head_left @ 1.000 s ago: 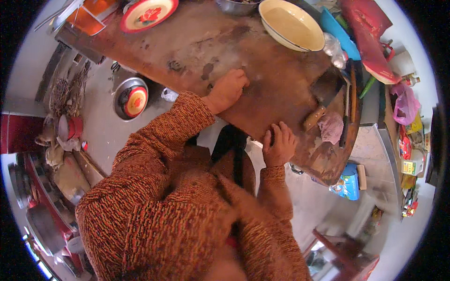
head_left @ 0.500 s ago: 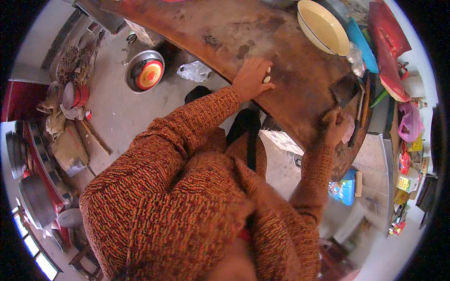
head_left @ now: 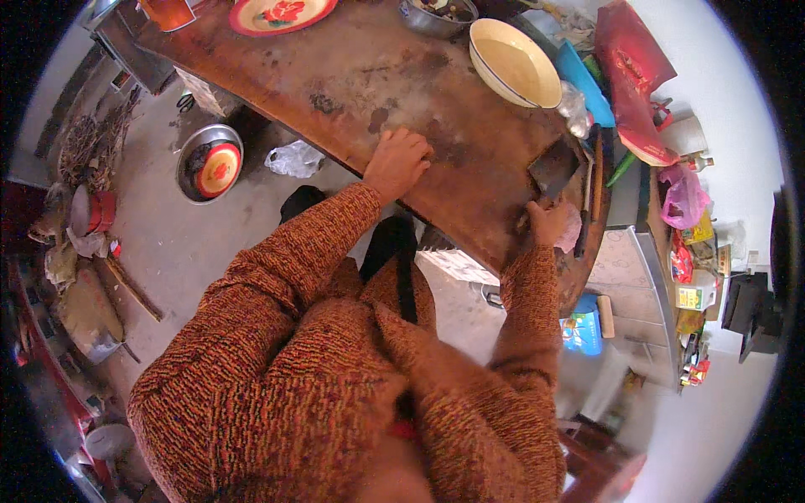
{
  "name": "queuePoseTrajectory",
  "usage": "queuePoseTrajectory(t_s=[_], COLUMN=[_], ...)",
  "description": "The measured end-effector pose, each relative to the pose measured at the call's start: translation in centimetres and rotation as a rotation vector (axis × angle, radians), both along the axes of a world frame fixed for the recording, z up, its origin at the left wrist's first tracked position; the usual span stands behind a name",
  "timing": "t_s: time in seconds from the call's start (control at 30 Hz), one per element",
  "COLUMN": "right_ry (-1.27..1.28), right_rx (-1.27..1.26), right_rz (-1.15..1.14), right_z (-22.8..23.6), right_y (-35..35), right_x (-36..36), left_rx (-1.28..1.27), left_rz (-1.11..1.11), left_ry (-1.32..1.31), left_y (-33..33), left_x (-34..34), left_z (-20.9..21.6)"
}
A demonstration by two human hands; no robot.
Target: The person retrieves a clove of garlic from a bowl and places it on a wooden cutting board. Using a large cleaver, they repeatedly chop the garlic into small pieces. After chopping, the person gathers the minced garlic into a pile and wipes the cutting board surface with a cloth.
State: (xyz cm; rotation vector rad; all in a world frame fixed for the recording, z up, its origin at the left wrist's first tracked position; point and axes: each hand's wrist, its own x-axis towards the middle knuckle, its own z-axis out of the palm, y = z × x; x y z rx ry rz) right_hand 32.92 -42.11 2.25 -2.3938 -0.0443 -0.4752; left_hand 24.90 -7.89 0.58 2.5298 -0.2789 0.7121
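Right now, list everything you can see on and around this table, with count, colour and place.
wooden table: one, brown, centre top
cleaver: one, dark blade, table's right end
cream bowl: one, cream, far side
flowered plate: one, red and cream, top edge
metal bowl: one, silver, top edge
red bag: one, upper right
floor basin: one, metal with red dish inside, left floor
left hand: flat on table
right hand: on cleaver handle
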Motion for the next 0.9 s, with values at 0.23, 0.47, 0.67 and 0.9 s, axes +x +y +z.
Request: queuePoseTrajectory(t_s=[0.23,0.47,0.67,0.9], right_ry=[0.497,0.568,0.435,0.060], right_rx=[0.601,1.172,1.033,0.906], right_rz=[0.004,0.252,0.243,0.285], right_z=[0.5,4.3,5.7,8.4], right_y=[-1.6,1.4,4.6,8.0], right_x=[-2.2,-9.3,-15.5,-17.5], left_rx=[-0.095,0.021,0.023,-0.040], left_rz=[-0.057,0.001,-0.018,-0.059], left_ry=[0.079,0.154,-0.016,-0.012], left_y=[0.0,-0.4,0.2,0.4], left_x=[0.1,0.2,0.0,-0.1], left_z=[-0.3,0.1,-0.6,-0.3])
